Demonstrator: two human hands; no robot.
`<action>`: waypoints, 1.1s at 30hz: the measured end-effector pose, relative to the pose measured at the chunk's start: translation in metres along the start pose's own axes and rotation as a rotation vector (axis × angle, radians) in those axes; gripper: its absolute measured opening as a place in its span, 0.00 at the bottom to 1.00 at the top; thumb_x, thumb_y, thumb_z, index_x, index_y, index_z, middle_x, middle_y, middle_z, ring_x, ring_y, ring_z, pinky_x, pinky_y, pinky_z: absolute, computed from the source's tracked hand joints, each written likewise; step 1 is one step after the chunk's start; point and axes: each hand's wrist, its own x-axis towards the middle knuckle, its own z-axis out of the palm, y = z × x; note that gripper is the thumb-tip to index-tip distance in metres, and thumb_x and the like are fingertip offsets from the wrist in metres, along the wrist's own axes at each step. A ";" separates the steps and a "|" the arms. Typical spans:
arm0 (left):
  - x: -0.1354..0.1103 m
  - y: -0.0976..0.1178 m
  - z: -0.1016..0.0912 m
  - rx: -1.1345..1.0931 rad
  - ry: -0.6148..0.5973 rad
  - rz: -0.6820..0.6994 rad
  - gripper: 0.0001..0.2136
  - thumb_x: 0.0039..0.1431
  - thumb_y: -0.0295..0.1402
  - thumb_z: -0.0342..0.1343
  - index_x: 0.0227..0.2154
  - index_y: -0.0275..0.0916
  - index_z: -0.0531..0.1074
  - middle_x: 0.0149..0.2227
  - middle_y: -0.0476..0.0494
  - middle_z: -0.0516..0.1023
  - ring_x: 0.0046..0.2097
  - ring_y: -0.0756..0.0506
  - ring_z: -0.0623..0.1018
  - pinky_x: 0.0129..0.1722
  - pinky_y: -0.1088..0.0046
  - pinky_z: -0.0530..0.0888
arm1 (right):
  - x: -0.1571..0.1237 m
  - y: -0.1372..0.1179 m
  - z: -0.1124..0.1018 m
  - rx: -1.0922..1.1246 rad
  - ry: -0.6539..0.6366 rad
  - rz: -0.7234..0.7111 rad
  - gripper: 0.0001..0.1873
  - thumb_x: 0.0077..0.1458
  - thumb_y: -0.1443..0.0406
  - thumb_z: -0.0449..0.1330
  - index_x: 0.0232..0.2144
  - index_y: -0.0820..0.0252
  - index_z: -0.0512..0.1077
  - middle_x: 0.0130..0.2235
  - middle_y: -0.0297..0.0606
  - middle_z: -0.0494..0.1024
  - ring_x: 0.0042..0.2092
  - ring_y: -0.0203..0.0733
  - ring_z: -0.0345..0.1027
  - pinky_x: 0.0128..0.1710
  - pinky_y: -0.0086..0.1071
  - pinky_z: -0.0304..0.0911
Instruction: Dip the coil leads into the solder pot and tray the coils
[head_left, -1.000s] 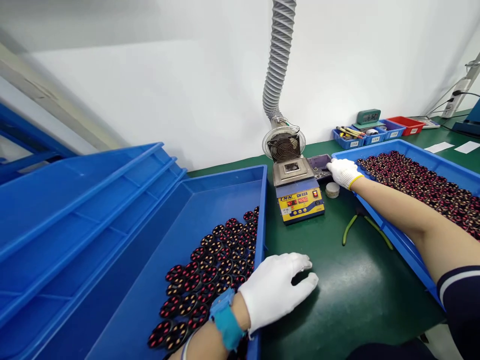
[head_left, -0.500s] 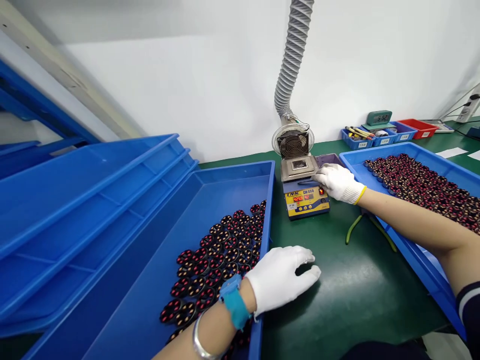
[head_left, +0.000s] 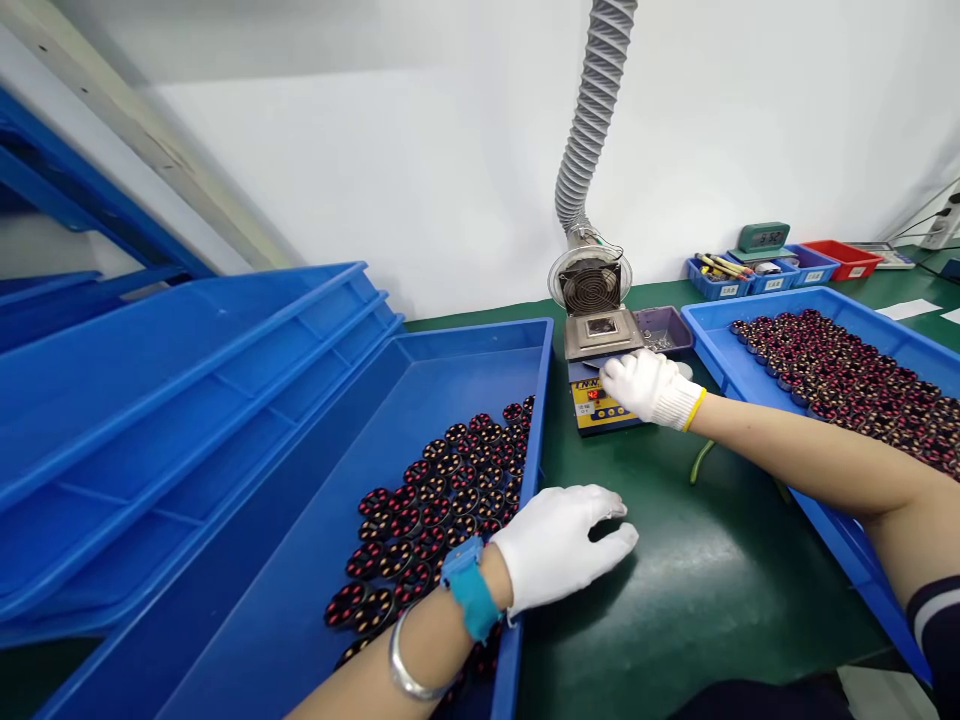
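My left hand (head_left: 566, 545), in a white glove, hangs over the right rim of the blue tray (head_left: 534, 440), palm down. Its thumb and fingers are apart, with nothing visible between them. Round parts (head_left: 442, 490) with red and tan dots crowd that tray's right side. My right hand (head_left: 641, 385), also gloved, is closed in front of the solder pot (head_left: 604, 335). A thin dark pointed tool (head_left: 591, 364) pokes out left of its fingers; the rest is hidden. That hand covers part of the pot's yellow display panel (head_left: 589, 408).
A fan (head_left: 590, 288) and grey hose (head_left: 589, 120) stand behind the pot. Beside it is a purple bin (head_left: 675, 325) of small metal bits. Another blue tray (head_left: 709, 345) of round parts lies right, near green-handled pliers (head_left: 702, 462). Stacked blue trays (head_left: 247, 380) rise at left.
My right hand has moved left and slightly down, from the pot's right side to in front of its panel, covering more of the display. My left hand has hardly moved.
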 end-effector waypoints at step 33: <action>-0.001 0.003 -0.001 0.028 -0.009 -0.026 0.19 0.63 0.45 0.46 0.44 0.41 0.77 0.45 0.45 0.80 0.44 0.41 0.80 0.45 0.66 0.73 | -0.002 -0.018 -0.012 0.077 0.024 0.281 0.19 0.59 0.74 0.41 0.43 0.73 0.70 0.33 0.58 0.71 0.39 0.57 0.67 0.29 0.40 0.60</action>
